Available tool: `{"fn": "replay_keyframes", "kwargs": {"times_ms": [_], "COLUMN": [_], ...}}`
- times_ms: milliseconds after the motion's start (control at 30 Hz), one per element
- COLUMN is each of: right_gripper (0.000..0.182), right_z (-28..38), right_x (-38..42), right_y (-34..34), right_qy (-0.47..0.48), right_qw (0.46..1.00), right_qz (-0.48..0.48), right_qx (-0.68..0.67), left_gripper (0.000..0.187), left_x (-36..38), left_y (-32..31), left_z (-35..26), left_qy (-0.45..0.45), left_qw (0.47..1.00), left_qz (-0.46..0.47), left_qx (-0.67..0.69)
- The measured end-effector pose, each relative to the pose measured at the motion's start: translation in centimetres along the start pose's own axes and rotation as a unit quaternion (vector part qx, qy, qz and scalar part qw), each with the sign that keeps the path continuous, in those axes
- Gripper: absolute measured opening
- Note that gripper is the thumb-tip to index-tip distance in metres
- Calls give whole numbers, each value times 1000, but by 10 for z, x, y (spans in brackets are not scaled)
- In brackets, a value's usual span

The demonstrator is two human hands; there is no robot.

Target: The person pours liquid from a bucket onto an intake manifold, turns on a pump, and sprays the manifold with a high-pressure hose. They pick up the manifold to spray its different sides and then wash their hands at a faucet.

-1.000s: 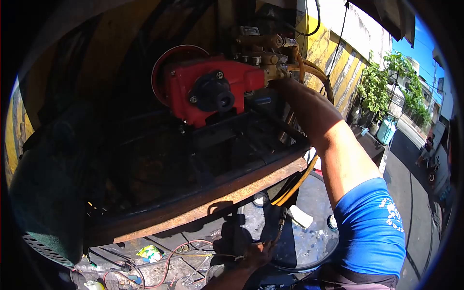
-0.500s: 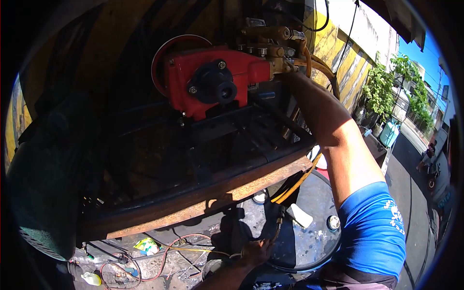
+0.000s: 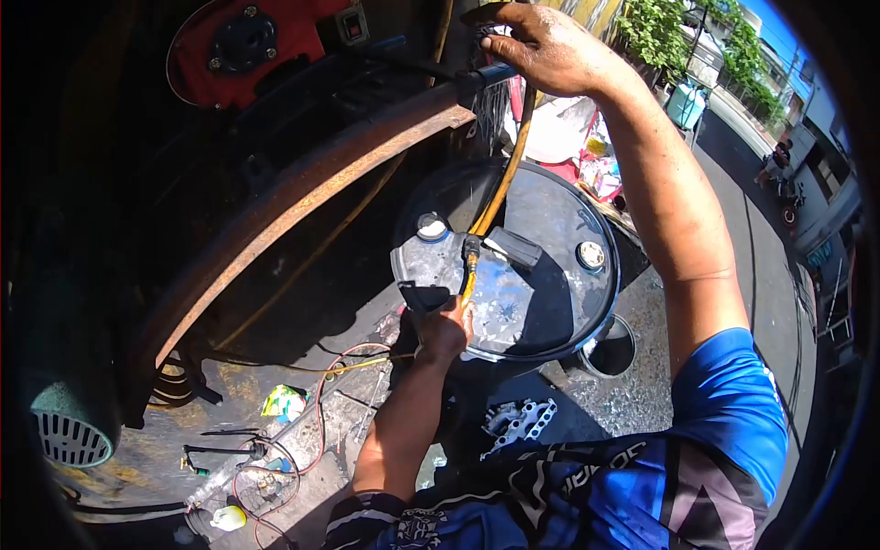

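Harsh sunlight, deep shadows (left side), fisheye-warped edges

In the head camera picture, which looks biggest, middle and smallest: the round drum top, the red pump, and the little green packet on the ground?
1. Drum top, the biggest.
2. Red pump, smaller, though partly cut off at the picture's top edge.
3. Green packet, the smallest.
The pump sits nearer the camera, so its true size is unsure.

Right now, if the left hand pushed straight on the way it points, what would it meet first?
The left hand, gripping the yellow hose near its lower end, points up over the drum lid. It would probably meet the dark block lying on that lid first, though depth is unclear.
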State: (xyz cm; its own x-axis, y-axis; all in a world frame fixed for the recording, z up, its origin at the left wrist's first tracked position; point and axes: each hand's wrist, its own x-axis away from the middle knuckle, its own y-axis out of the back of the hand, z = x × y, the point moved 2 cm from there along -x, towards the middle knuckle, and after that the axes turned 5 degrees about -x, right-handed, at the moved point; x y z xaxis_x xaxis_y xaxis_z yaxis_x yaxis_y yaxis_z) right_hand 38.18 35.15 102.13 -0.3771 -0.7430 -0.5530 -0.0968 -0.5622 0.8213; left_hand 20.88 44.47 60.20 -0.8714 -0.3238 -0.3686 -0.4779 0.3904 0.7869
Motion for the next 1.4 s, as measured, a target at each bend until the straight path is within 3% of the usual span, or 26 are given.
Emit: {"fn": "replay_keyframes", "kwargs": {"times_ms": [67, 133, 200, 267, 333, 400, 433, 467, 533, 567, 633, 667, 700, 733, 767, 800, 867, 933, 1000, 1067, 1167, 1267, 1367, 1400], "right_gripper": [29, 37, 39, 36, 37, 45, 47, 52, 62, 63, 65, 77, 78, 76, 75, 68, 36, 30, 29, 31, 32, 30, 29, 30], "right_z": [7, 13, 25, 31, 34, 36, 44, 46, 65, 74, 91, 93, 105, 112, 123, 132, 157, 188, 217, 246, 281, 295, 296, 294], "right_x": [92, 180, 260, 331, 387, 435, 449, 463, 489, 501, 523, 539, 555, 573, 592, 613, 652, 682, 704, 724, 739, 740, 749, 755], "right_y": [4, -12, -26, -44, -59, -66, -49, -46, -25, -12, 12, 4, 11, 7, 9, 10, -10, -31, -63, -77, -90, -91, -98, -97], "right_qy": [52, 23, -64, -87, -59, -4, -27, 3, -74, -63, -40, -61, -66, -107, -132, -171, -195, -208, -212, -233, -220, -236, -234, -215], "right_qw": [989, 975, 947, 939, 942, 944, 932, 940, 966, 975, 988, 984, 979, 981, 977, 966, 963, 964, 960, 951, 956, 952, 944, 951], "right_qz": [-32, 78, 205, 211, 169, 57, 62, 11, -18, -37, -72, -62, -111, -60, -49, -25, -54, -62, -63, -16, -9, 19, -13, -29], "right_qx": [-137, -209, -238, -259, -282, -326, -357, -341, -245, -211, -133, -156, -157, -148, -157, -192, -176, -151, -173, -204, -194, -195, -232, -219], "left_gripper": [24, 36, 33, 32, 31, 29, 28, 28, 30, 29, 25, 23, 23, 22, 22, 22, 24, 26, 31, 33, 42, 46, 45, 43], "left_x": [3, 1, 8, 22, 48, 80, 96, 113, 145, 160, 193, 209, 228, 246, 265, 285, 323, 361, 394, 424, 457, 481, 503, 504], "left_y": [-3, 14, 29, 47, 64, 82, 85, 91, 92, 89, 93, 93, 92, 85, 86, 80, 77, 77, 81, 88, 106, 113, 123, 118], "left_z": [-3, -21, -43, -80, -120, -166, -185, -212, -252, -267, -314, -332, -340, -352, -369, -369, -367, -348, -328, -313, -295, -266, -245, -240], "left_qy": [46, 123, 62, 51, 15, 37, 48, 33, 12, -26, -10, -13, -54, -114, -112, -146, -203, -210, -235, -199, -161, -145, -95, -104], "left_qw": [999, 985, 997, 996, 993, 992, 992, 993, 995, 994, 994, 990, 989, 985, 976, 972, 959, 942, 927, 908, 909, 916, 912, 918], "left_qz": [0, 85, -3, -35, -97, -100, -89, -90, -69, -64, 31, 81, 100, 114, 170, 174, 188, 242, 274, 348, 385, 367, 373, 368], "left_qx": [-19, -85, -42, -71, -71, -62, -69, -63, -65, -87, -108, -119, -97, -55, -82, -64, -56, -101, -98, -119, -3, 75, 139, 103]}}
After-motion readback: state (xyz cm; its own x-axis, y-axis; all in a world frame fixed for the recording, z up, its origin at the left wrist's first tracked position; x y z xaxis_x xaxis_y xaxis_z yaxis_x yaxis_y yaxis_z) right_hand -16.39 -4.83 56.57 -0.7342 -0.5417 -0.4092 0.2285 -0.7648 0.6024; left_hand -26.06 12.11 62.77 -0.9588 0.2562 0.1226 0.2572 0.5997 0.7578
